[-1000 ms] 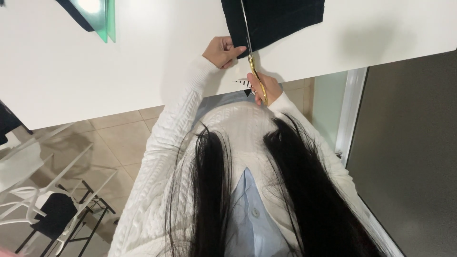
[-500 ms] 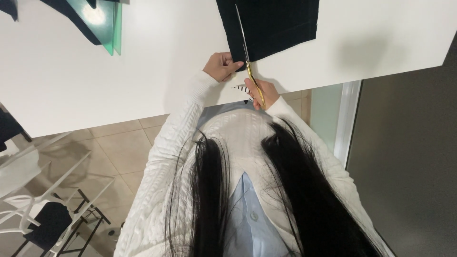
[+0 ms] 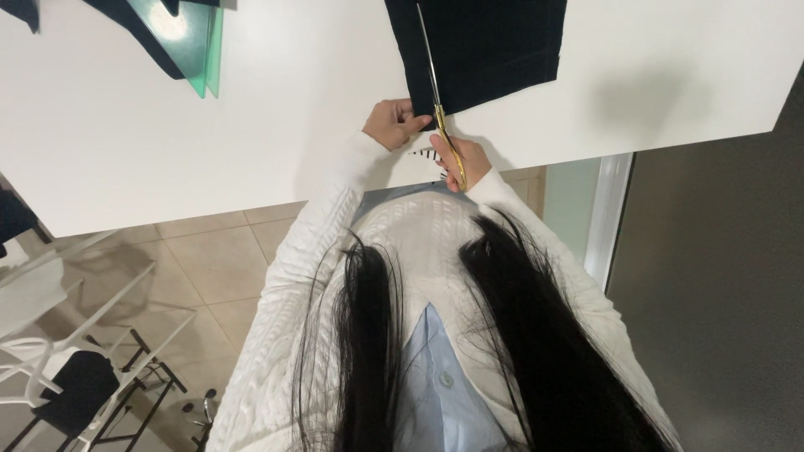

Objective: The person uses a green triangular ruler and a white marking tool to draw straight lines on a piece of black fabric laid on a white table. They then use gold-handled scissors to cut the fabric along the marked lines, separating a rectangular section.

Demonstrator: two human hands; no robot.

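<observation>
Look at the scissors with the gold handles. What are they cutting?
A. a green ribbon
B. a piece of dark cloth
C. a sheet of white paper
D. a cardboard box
B: the scissors, held in the right hand, have their blades lying on the dark cloth on the white table, while the left hand holds the cloth's edge.

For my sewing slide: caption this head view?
Right hand cuts black fabric with gold-handled scissors; left hand steadies it.

A green transparent ruler (image 3: 205, 50) lies on the white table (image 3: 251, 125); tiled floor (image 3: 218, 259) below.
</observation>
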